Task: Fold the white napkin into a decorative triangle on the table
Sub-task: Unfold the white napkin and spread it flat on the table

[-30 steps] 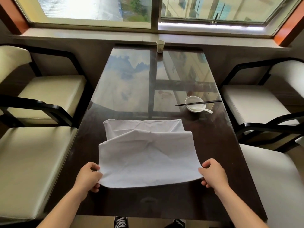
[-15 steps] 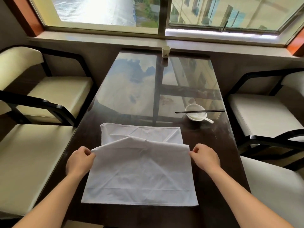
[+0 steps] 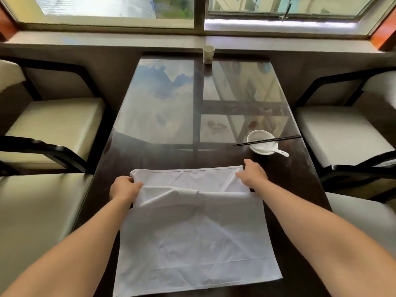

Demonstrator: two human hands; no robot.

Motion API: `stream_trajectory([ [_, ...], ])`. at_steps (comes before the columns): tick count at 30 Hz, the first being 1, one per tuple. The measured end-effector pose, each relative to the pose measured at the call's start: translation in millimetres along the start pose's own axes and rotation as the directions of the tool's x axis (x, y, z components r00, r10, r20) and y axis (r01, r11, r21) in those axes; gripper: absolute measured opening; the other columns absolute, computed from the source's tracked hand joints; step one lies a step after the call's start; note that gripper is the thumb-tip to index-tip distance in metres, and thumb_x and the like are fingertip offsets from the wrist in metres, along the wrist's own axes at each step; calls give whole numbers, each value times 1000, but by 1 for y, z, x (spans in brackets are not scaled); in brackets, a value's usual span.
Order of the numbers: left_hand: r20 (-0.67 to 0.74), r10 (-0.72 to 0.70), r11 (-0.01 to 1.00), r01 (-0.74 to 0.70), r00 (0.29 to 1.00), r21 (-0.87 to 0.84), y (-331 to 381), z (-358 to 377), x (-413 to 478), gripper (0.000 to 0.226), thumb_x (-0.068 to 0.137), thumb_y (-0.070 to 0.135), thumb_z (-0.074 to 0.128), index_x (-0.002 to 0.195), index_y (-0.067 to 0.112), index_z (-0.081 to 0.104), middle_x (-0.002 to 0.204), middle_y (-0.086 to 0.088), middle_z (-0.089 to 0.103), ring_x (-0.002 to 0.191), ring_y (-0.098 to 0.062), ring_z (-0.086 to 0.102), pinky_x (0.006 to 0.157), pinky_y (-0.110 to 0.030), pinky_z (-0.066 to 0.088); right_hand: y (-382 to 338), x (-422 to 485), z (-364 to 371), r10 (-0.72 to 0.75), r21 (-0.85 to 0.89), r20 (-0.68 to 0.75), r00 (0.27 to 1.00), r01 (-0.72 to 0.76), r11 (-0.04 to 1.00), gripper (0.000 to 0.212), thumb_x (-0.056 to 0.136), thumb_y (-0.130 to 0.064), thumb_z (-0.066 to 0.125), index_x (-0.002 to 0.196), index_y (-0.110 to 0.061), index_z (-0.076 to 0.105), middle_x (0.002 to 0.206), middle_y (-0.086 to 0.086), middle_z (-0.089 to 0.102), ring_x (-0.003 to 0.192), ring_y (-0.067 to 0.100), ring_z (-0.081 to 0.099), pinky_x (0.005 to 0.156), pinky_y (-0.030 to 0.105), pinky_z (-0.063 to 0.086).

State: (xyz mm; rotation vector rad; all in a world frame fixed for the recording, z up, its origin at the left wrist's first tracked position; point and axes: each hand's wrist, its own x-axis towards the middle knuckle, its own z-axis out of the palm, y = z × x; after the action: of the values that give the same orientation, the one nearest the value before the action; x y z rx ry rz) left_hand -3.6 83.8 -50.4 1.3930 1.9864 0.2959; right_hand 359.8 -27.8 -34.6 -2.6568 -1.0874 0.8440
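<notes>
White cloth, the napkin (image 3: 192, 243), lies spread on the near end of the dark glossy desk (image 3: 150, 151), its upper layer doubled over short of the far hem. The left hand (image 3: 124, 188) pinches the far left corner, fingers closed on fabric; the right hand (image 3: 252, 173) grips the far right corner. Beyond sit a white bowl (image 3: 261, 144) with black chopsticks (image 3: 267, 140) across it, a spoon (image 3: 280, 152) and a paper cup (image 3: 208, 54).

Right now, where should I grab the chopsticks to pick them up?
Pinch the chopsticks at the right ends, which stick out past the white bowl over bare table. Come from the right side: they lie flat across the bowl's rim, so the ends likely have room underneath for fingers.
</notes>
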Motion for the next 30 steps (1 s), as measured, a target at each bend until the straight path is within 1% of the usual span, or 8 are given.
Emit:
stream_trajectory([
  [7,-75,36,996,-42,997,-74,10,4,12,13,81,26,72,70,23,67,71,-2,70,69,-26,68,66,-37,56,3,12,8,-20,-15,-62,998,19,1000,9,90,-29,64,90,-20,65,100,5,70,92,26,63,72,35,51],
  [11,-121,57,994,-68,991,-88,19,4,21,16,83,28,72,70,22,67,59,-1,69,57,-22,70,69,-41,61,3,20,7,6,42,-175,985,2,999,17,90,-37,64,77,-27,59,92,2,68,86,26,61,69,33,44],
  [16,-155,99,992,-109,983,-60,35,5,36,15,84,28,67,71,21,66,54,2,68,51,-17,69,72,-36,59,-5,33,6,27,163,-275,961,19,986,21,91,-39,60,79,-23,57,78,2,74,85,30,67,75,37,54],
  [20,-168,113,985,-132,979,-109,47,15,50,11,85,28,68,76,21,68,62,3,69,65,-23,72,75,-40,60,-9,44,8,77,346,-307,949,36,938,18,91,-35,60,86,-18,62,87,9,75,84,36,71,82,45,57],
  [22,-184,105,979,-134,977,-156,49,21,59,5,86,24,67,86,21,70,75,-1,73,73,-25,72,80,-44,60,-10,47,9,87,393,-338,937,57,918,11,92,-27,61,95,-17,65,93,11,75,90,36,70,86,45,55],
  [25,-242,156,956,-208,958,-207,48,30,62,26,87,15,66,113,18,64,114,-7,64,90,-23,66,87,-36,55,-10,44,11,91,417,-371,924,78,906,25,91,-16,58,114,-14,65,104,13,74,102,35,65,91,44,52],
  [28,-250,360,927,-375,899,-15,40,39,45,37,84,9,63,120,16,62,126,-11,51,94,-26,58,82,-34,46,-6,34,12,-13,319,-387,922,147,936,21,92,-13,59,111,-10,69,106,14,74,102,36,65,87,40,50],
  [30,-129,544,834,-518,829,189,31,44,30,35,87,16,65,122,16,64,131,-12,51,108,-33,56,87,-43,47,0,24,13,-128,192,-345,930,204,960,22,93,-12,59,112,-10,71,109,14,74,105,36,64,87,39,49],
])
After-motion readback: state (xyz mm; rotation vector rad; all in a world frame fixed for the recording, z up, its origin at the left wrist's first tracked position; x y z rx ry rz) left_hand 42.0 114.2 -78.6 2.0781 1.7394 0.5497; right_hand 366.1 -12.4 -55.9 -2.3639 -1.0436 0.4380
